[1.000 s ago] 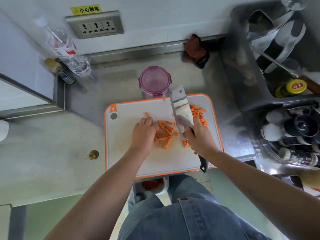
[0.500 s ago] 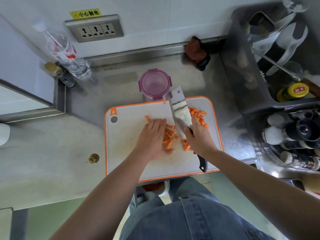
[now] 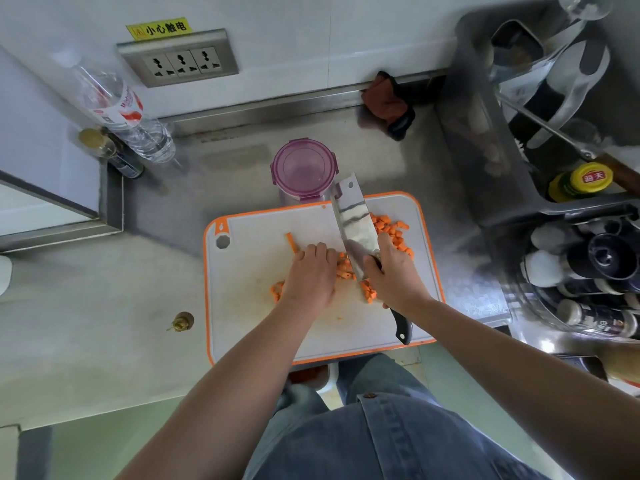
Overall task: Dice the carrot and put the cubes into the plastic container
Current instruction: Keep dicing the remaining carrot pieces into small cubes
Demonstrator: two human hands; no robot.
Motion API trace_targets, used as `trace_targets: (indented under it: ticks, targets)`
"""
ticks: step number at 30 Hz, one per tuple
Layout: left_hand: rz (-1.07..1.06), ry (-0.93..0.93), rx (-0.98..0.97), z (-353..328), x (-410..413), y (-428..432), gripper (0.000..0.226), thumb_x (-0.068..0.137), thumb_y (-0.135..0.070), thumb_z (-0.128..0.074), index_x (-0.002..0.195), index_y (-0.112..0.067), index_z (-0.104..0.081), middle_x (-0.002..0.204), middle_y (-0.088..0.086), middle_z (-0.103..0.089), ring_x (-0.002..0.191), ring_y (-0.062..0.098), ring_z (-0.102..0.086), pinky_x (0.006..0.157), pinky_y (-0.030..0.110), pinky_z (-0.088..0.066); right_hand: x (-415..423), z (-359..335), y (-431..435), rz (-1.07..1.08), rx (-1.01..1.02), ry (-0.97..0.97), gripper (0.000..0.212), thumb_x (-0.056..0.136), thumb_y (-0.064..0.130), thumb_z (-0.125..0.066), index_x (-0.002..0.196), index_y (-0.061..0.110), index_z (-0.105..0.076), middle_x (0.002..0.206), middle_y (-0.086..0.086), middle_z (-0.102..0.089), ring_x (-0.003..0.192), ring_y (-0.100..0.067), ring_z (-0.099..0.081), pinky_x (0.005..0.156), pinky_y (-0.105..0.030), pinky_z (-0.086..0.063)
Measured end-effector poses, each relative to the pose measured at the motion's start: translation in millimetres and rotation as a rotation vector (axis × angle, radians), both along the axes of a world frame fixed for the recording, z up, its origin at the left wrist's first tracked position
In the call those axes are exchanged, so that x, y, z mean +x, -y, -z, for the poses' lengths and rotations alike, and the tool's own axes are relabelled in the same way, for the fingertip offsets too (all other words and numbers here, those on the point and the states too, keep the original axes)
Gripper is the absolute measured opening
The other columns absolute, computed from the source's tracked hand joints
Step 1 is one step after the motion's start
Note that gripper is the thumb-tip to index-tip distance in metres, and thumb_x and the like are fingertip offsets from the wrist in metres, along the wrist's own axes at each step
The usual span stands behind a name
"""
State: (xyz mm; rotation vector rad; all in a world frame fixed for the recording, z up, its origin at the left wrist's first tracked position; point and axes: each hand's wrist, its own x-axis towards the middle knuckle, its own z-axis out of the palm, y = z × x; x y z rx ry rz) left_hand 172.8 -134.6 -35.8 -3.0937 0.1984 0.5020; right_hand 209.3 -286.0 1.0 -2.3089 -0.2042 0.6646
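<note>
The dicing looked well past halfway but unfinished; a heap of cubes (image 3: 394, 233) lay at the far right of the board (image 3: 249, 306), right of the knife (image 3: 355, 226), and smaller lots sat by the left wrist (image 3: 277, 292) and just before the right hand's knuckles (image 3: 367, 292); a bundle of sticks (image 3: 344, 268) remained to be cross-cut, and one stray stick (image 3: 292, 242) lay apart, just beyond the left hand (image 3: 310, 275); nothing orange showed in the container (image 3: 304, 171), which stood off the board at its far edge, touching or just behind it, so the transfer seemed wholly undone; whether its purple lid was latched on could not be told. The left hand lay over the bundle with fingers curled, knuckles toward the blade, pinning the sticks to the board; only their right ends showed, between the two hands. The right hand (image 3: 394, 275) gripped the knife where handle meets blade, the black handle end poking out behind the wrist; the blade stood just beside the left knuckles, its edge down among the sticks.
</note>
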Motion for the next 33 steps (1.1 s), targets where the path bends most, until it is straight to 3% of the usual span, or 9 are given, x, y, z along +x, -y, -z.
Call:
trace_targets:
  ticks: [4, 9, 13, 15, 19, 23, 29, 33]
  targets:
    - [0.003, -0.017, 0.067, 4, 5, 4, 0.03, 0.096, -0.015, -0.045, 0.125, -0.009, -0.042, 0.121, 0.01, -0.051, 0.111, 0.027, -0.05, 0.093, 0.036, -0.04, 1, 1, 3, 0.014, -0.008, 0.004, 0.003, 0.1, 0.018, -0.039, 0.099, 0.017, -0.036, 0.064, -0.003, -0.049, 0.048, -0.016, -0.046, 0.037, -0.037, -0.049]
    - [0.022, 0.006, 0.04, 8, 3, -1, 0.029, 0.099, -0.012, -0.033, 0.126, -0.009, -0.043, 0.121, 0.011, -0.051, 0.111, 0.028, -0.05, 0.091, 0.036, -0.041, 2, 5, 8, 0.04, -0.012, -0.018, 0.005, 0.1, 0.02, -0.039, 0.102, 0.02, -0.035, 0.066, -0.003, -0.051, 0.049, -0.016, -0.048, 0.033, -0.025, -0.042]
    - [-0.018, 0.033, -0.082, 3, 1, -11, 0.027, 0.095, -0.023, -0.049, 0.116, -0.006, -0.05, 0.111, 0.009, -0.055, 0.103, 0.026, -0.055, 0.085, 0.033, -0.044, 3, 6, 9, 0.076, 0.021, -0.032, 0.008, 0.1, 0.019, -0.039, 0.101, 0.022, -0.031, 0.067, -0.006, -0.052, 0.049, -0.018, -0.048, 0.034, -0.025, -0.042]
    - [-0.077, 0.075, -0.141, -1, -1, -15, 0.028, 0.088, -0.025, -0.063, 0.106, -0.005, -0.054, 0.098, 0.01, -0.061, 0.092, 0.028, -0.06, 0.074, 0.034, -0.047, 5, 6, 9, 0.088, 0.018, -0.028, 0.006, 0.101, 0.02, -0.039, 0.102, 0.02, -0.034, 0.067, -0.008, -0.053, 0.047, -0.018, -0.048, 0.033, -0.027, -0.042]
    - [-0.281, 0.059, -0.288, -4, -3, -21, 0.027, 0.096, -0.029, -0.049, 0.113, -0.008, -0.045, 0.091, 0.009, -0.063, 0.085, 0.028, -0.062, 0.064, 0.034, -0.041, 6, 6, 9, 0.112, 0.024, -0.01, 0.008, 0.101, 0.023, -0.04, 0.102, 0.016, -0.038, 0.068, -0.012, -0.057, 0.048, -0.02, -0.051, 0.035, -0.04, -0.047]
    - [-0.204, 0.048, -0.324, -7, -5, -14, 0.024, 0.095, -0.032, -0.046, 0.109, -0.012, -0.046, 0.087, 0.008, -0.064, 0.083, 0.03, -0.062, 0.063, 0.035, -0.04, 4, 4, 12, 0.111, -0.001, -0.013, 0.01, 0.1, 0.02, -0.039, 0.11, 0.018, -0.035, 0.075, -0.015, -0.059, 0.055, -0.028, -0.058, 0.037, -0.042, -0.05]
    - [-0.126, 0.066, -0.216, -2, -2, -5, 0.048, 0.084, -0.054, -0.058, 0.111, -0.016, -0.047, 0.092, 0.005, -0.066, 0.087, 0.028, -0.064, 0.067, 0.034, -0.045, 1, 0, 20, 0.108, -0.017, -0.043, 0.016, 0.101, 0.022, -0.039, 0.115, 0.016, -0.035, 0.077, -0.015, -0.06, 0.052, -0.024, -0.056, 0.032, -0.026, -0.044]
    - [-0.092, 0.092, -0.147, 3, 0, -7, 0.051, 0.084, -0.06, -0.057, 0.112, -0.019, -0.045, 0.093, 0.003, -0.066, 0.087, 0.025, -0.065, 0.066, 0.033, -0.046, 2, -3, 22, 0.122, -0.002, -0.053, 0.007, 0.099, 0.017, -0.039, 0.106, 0.014, -0.037, 0.076, -0.016, -0.06, 0.054, -0.024, -0.055, 0.035, -0.029, -0.046]
